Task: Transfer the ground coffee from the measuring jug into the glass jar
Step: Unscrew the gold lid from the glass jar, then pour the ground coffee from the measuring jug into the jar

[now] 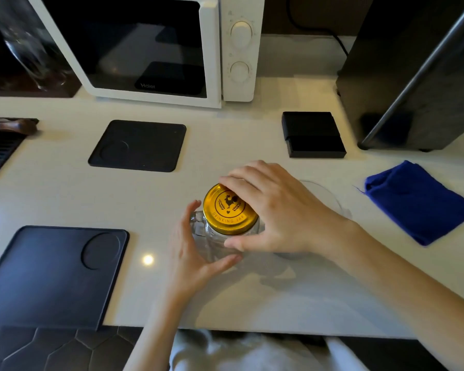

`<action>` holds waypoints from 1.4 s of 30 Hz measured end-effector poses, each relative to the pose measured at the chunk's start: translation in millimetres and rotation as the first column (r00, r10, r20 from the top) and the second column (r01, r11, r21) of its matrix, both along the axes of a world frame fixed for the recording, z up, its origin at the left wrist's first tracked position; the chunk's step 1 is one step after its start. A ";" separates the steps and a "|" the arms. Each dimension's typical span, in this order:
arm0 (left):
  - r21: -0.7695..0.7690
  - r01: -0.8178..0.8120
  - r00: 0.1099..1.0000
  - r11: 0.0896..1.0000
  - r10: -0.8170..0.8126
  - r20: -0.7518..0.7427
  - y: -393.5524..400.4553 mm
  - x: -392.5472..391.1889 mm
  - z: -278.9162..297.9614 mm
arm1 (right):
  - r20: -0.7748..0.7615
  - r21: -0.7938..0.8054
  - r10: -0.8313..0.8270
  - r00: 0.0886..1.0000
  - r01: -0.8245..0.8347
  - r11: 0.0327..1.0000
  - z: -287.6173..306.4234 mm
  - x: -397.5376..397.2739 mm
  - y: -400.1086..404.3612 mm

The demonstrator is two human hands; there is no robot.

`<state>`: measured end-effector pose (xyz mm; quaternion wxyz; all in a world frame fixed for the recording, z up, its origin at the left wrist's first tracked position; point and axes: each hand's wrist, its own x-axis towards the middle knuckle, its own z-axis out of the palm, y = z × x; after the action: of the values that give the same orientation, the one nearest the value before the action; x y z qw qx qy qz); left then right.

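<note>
Near the counter's (65, 188) front edge, the left hand (192, 253) steadies the glass jar (220, 243) while the right hand (273, 210) grips its gold lid (229, 208); unscrewing seems underway, pouring comes later.

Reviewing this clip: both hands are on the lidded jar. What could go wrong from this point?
1. The gold lid is on the glass jar; if the left hand grips loosely while the right hand twists, the jar may spin or slide on the smooth counter.
2. A clear glass vessel, possibly the measuring jug, sits just behind the right wrist; a careless wrist movement could knock it.
</note>
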<state>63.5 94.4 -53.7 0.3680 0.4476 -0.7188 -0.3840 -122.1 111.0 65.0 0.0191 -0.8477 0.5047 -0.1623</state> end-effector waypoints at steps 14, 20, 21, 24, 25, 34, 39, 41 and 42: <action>0.023 -0.025 0.999 0.999 0.025 0.020 2.2 -1.4 2.8 | 0.695 0.488 -0.338 0.635 -0.071 0.870 15.0 -66.5 -53.4; 0.086 -0.023 1.000 0.996 0.024 -0.012 3.2 -3.1 1.3 | 0.549 0.666 -0.495 0.673 0.006 0.746 -38.2 -97.6 -70.7; 0.097 -0.022 1.000 0.995 0.024 -0.017 3.4 -3.3 1.1 | 0.549 0.669 -0.517 0.657 0.027 0.743 -48.2 -97.9 -70.2; 0.121 -0.024 0.999 0.992 0.027 -0.019 4.0 -2.9 1.2 | 0.571 0.652 -0.562 0.599 0.085 0.754 -72.1 -97.2 -66.4; 0.124 -0.021 1.000 0.992 0.024 -0.019 3.7 -2.9 1.3 | 0.568 0.635 -0.560 0.603 0.112 0.764 -76.4 -96.9 -65.2; 0.125 -0.031 0.999 0.992 0.032 -0.008 3.7 -3.4 3.1 | 0.311 0.459 -0.391 0.866 0.224 0.860 -91.6 -100.9 -71.8; 0.115 -0.021 0.999 0.993 0.024 -0.021 3.6 -4.9 4.5 | 0.273 0.487 -0.405 0.872 0.238 0.840 -91.2 -101.6 -73.3; 0.100 -0.024 1.000 0.995 0.025 -0.014 3.4 -4.9 3.8 | 0.283 0.529 -0.420 0.862 0.225 0.818 -90.0 -102.7 -71.5; 0.096 -0.025 1.000 0.995 0.026 -0.010 3.6 -4.7 3.3 | 0.308 0.561 -0.436 0.845 0.209 0.801 -88.8 -103.8 -69.1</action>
<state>58.8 97.9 -50.4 0.3552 0.4719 -0.6915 -0.4160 -225.9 41.9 -23.9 0.3213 -0.6551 0.6527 -0.2041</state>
